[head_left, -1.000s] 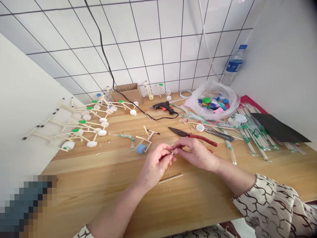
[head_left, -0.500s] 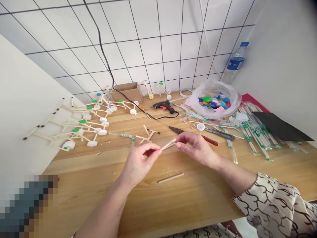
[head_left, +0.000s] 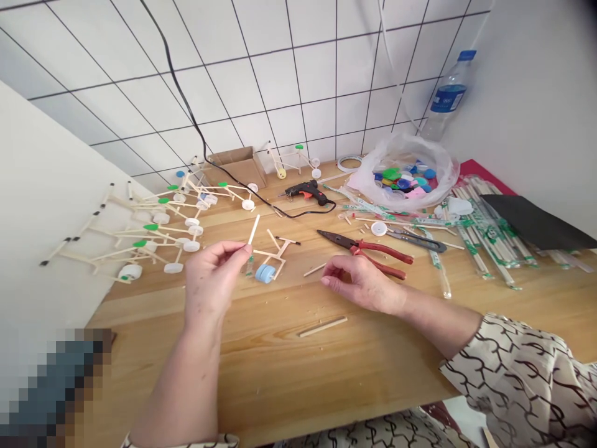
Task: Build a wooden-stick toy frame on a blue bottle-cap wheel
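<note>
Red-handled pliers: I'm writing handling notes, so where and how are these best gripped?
Probably around both red handles, coming from the person's right: the pliers lie flat, their dark nose pointing left, the handles spreading rightward.

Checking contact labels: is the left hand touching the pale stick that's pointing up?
Touching. The head view shows the left hand pinching the pale stick between thumb and fingers, its upper end sticking out.

Head-worn view, facing forward, down onto tabletop (head_left: 373,367).
</note>
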Demonstrator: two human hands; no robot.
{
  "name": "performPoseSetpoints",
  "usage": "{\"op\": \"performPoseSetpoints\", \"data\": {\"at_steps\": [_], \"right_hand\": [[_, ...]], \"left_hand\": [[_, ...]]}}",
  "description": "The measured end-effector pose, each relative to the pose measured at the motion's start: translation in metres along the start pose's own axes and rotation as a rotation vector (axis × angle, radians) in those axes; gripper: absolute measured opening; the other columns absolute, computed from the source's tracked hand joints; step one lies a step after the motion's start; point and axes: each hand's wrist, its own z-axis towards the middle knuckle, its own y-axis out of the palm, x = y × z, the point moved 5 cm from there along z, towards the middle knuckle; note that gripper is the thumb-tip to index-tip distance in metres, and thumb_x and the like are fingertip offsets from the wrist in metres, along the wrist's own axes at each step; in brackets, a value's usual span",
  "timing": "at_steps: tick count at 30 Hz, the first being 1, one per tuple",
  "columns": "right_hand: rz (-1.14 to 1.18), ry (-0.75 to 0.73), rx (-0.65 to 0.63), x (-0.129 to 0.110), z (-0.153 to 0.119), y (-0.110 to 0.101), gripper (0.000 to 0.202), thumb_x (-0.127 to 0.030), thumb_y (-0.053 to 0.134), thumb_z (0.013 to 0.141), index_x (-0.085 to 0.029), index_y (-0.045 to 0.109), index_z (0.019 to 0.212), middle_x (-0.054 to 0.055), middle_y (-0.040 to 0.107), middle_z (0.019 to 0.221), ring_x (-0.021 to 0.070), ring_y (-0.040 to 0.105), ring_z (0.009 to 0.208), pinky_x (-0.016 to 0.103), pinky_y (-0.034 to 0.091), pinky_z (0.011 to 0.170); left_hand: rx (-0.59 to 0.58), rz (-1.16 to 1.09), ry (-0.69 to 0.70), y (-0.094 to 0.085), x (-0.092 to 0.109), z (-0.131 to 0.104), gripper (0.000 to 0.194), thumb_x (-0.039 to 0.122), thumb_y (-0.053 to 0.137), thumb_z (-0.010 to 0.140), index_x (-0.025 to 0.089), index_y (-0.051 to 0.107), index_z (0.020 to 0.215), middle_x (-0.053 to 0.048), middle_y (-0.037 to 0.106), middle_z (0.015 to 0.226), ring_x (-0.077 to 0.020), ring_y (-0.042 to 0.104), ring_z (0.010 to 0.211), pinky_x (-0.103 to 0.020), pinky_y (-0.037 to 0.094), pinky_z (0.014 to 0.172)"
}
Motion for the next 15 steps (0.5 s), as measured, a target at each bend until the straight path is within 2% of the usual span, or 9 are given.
{"op": "performPoseSetpoints", "data": {"at_steps": [6, 11, 15], "right_hand": [[-0.018, -0.014, -0.015, 0.004, 0.002, 0.004, 0.015, -0.026, 0.055, 0.085, -0.014, 0.062, 0.080, 0.001, 0.060, 0.068, 0.0105, 0.052, 0.061, 0.022, 0.040, 0.057], [-0.024, -0.032, -0.015, 0.003, 0.003, 0.005, 0.012, -0.023, 0.056, 0.084, -0.014, 0.062, 0.078, 0.001, 0.061, 0.068, 0.0101, 0.051, 0.060, 0.022, 0.039, 0.057], [-0.043, -0.034, -0.010, 0.002, 0.002, 0.004, 0.011, -0.022, 0.057, 0.084, -0.014, 0.062, 0.078, 0.001, 0.061, 0.067, 0.0098, 0.051, 0.059, 0.021, 0.038, 0.056]], "left_hand": [[-0.064, -0.106, -0.101, 0.011, -0.007, 0.012, 0.011, 0.026, 0.072, 0.053, 0.021, 0.065, 0.060, 0.005, 0.051, 0.047, -0.0090, 0.041, 0.047, -0.023, 0.034, 0.045], [-0.066, -0.010, -0.068, 0.010, -0.004, 0.011, 0.011, 0.026, 0.072, 0.055, 0.020, 0.068, 0.064, 0.005, 0.053, 0.050, -0.0088, 0.041, 0.048, -0.023, 0.032, 0.046], [-0.075, 0.100, 0.010, 0.007, -0.002, 0.010, 0.011, 0.028, 0.071, 0.060, 0.020, 0.070, 0.067, 0.003, 0.057, 0.053, -0.0103, 0.047, 0.050, -0.023, 0.036, 0.048]]}}
